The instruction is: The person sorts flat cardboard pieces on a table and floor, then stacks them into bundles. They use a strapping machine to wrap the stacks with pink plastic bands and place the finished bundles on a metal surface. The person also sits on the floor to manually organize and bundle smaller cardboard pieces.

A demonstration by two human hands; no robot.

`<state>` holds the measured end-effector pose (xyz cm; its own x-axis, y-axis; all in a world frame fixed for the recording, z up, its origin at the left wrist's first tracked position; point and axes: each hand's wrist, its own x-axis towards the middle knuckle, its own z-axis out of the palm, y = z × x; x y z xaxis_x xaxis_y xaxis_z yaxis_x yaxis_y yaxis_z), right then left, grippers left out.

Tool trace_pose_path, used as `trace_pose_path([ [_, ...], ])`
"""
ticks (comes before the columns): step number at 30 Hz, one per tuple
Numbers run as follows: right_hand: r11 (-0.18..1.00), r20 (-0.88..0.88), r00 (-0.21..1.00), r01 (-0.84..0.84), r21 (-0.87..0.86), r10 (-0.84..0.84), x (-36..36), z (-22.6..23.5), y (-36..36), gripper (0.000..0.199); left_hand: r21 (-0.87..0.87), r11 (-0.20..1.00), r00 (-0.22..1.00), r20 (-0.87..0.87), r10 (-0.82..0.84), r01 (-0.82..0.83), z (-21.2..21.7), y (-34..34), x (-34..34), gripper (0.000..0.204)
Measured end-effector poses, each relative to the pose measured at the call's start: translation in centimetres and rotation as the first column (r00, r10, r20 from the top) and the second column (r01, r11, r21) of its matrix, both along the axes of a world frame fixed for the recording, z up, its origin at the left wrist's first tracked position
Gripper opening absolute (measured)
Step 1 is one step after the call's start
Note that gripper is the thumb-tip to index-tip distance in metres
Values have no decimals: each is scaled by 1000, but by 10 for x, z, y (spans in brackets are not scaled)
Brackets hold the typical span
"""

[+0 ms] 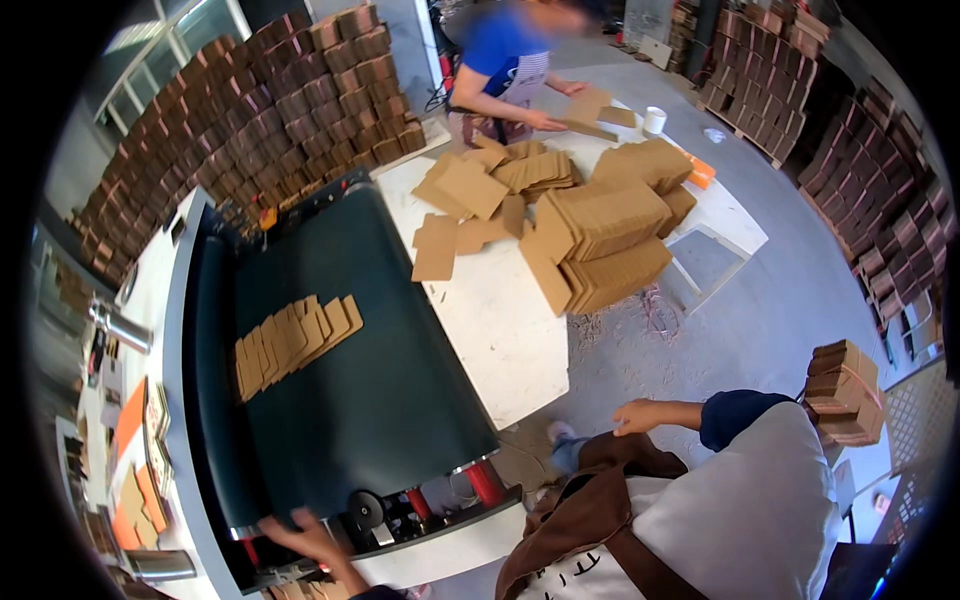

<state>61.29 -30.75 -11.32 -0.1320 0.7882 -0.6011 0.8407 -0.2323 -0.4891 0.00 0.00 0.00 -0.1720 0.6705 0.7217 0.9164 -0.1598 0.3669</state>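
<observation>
Folded cartons [610, 240] lie heaped on the white tabletop [500, 330]. A white cup [654, 120] stands near a co-worker [500, 70]. Stacked bundles [250, 110] line the wall.

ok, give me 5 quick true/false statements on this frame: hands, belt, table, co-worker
1. The left hand rests on the near end of the dark green conveyor belt. True.
2. The right hand grips a stack of cardboard. False: it is empty, fingers loose, held in the air above the floor.
3. A fanned row of flat cardboard blanks lies on the belt. True.
4. The white table carries only one sheet. False: it holds scattered sheets and tall cardboard stacks.
5. The co-worker in a blue shirt stands at the far end of the table, hands on cardboard. True.
</observation>
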Motion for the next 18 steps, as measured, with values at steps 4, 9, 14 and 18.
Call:
trace_pose_path([
  [4,963,-191,962,225,151,-195,10,20,20,55,-258,716,663,652,-368,649,-52,-105,249,69],
  [9,965,-394,899,245,97,-189,42,27,24,57,-175,408,323,888,-328,896,-80,-183,437,64],
  [14,971,-156,978,165,172,-138,172,36,-28,53,-272,119,296,862,-410,955,-81,-198,539,53],
  [18,862,-146,899,437,257,-412,252,31,-86,49,-438,-41,344,756,-557,898,-65,-187,593,43],
])
